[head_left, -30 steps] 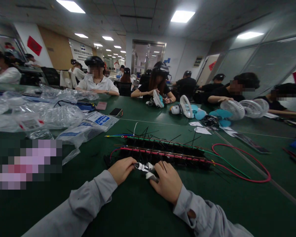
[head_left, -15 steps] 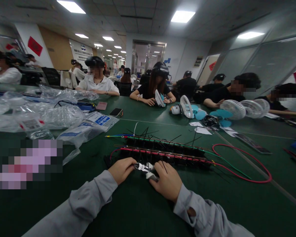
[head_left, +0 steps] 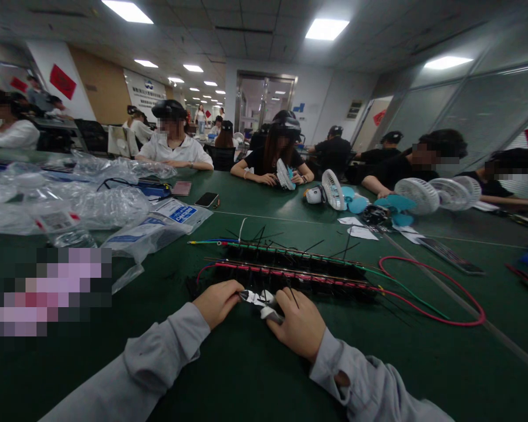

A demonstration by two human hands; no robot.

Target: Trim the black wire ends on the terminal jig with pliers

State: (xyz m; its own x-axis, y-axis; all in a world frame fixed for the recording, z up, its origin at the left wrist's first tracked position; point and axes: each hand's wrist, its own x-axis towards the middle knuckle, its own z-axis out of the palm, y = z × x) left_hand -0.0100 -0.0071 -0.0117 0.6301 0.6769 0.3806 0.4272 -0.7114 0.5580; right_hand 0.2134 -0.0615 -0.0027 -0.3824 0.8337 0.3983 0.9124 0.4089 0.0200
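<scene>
My right hand (head_left: 301, 321) is closed around the white-handled cutting pliers (head_left: 259, 299), whose jaws point left. My left hand (head_left: 217, 305) has its fingers pressed together at the pliers' tip, by the near edge of a long black strip assembly (head_left: 290, 280). What those left fingertips hold, if anything, is hidden. Along the near black row runs a red cable (head_left: 264, 268), tied down with several black cable ties. Behind it lies a second black row with a green wire (head_left: 286, 251); thin tie tails stick up from both.
Clear plastic bags (head_left: 158, 221) and a bottle lie at the left, near a phone (head_left: 206, 200). Fan parts (head_left: 334, 190) and papers (head_left: 361, 230) are at the back right. The red cable loops out to the right. Several co-workers sit around the green table (head_left: 229, 375).
Both hands and the pliers stay in nearly the same place. Across the table, a co-worker's hands and the small fan they hold have shifted slightly.
</scene>
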